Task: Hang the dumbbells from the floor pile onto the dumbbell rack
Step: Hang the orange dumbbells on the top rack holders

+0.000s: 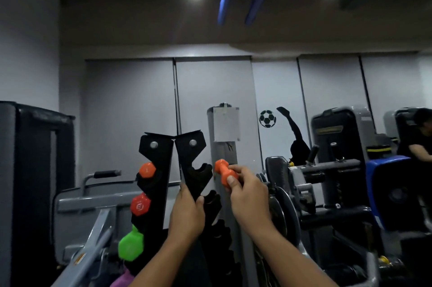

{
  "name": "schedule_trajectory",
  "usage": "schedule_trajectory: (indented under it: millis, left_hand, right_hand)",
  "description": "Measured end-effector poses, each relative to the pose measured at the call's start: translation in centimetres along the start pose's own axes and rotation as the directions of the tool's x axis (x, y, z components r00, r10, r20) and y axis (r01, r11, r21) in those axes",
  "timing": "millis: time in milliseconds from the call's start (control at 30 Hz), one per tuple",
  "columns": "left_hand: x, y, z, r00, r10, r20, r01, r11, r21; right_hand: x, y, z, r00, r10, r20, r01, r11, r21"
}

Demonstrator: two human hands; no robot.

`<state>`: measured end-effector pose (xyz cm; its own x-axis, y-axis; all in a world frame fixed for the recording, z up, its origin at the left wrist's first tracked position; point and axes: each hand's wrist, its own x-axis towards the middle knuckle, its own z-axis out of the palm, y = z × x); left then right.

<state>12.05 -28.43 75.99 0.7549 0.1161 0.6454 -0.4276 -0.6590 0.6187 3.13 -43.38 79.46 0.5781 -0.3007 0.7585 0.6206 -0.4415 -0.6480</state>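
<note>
1. Right hand (249,189) pinches the small orange dumbbell (225,172), just beside the rack (184,158)'s top right cradle (203,170).
2. Left hand (188,210) grips the rack's right upright, steadying it.
3. Next, likely: slide the handle left into that empty notch.
4. Tight room, with a grey post (224,146) close behind.

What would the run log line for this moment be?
left hand: grips black metal dumbbell rack | right hand: holds small orange hex dumbbell beside empty top cradle | not hung

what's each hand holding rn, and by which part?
Right hand grips the small orange hex dumbbell by its handle and near end. Left hand grips the black metal dumbbell rack's right plate edge.
</note>
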Motion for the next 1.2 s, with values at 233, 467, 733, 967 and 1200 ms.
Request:
schedule_trajectory:
  millis: [233, 467, 733, 967, 1200]
  left_hand:
    - [2.3, -0.2, 0.8, 0.996, -0.010, -0.090, 0.003, 0.997, -0.075]
    - [2.9, -0.9, 1.5, 0.991, -0.006, -0.131, -0.009, 0.993, -0.114]
    - [3.1, -1.2, 1.5, 0.989, 0.009, -0.146, -0.027, 0.992, -0.124]
    - [3.6, -1.3, 0.6, 0.995, 0.033, -0.098, -0.045, 0.991, -0.123]
    - [3.7, -1.2, 0.3, 0.997, 0.022, -0.072, -0.032, 0.989, -0.144]
  right_hand:
    - [6.0, 1.0, 5.0, 1.000, 0.004, -0.015, -0.005, 0.992, -0.126]
    - [9.0, 1.8, 8.0, 0.992, 0.042, 0.117, -0.023, 0.988, -0.154]
    - [9.2, 1.9, 8.5, 0.973, 0.009, 0.231, 0.041, 0.977, -0.210]
    - [9.5, 1.7, 8.1, 0.960, 0.023, 0.278, 0.039, 0.975, -0.218]
    - [9.6, 1.8, 8.0, 0.961, 0.018, 0.277, 0.047, 0.973, -0.225]
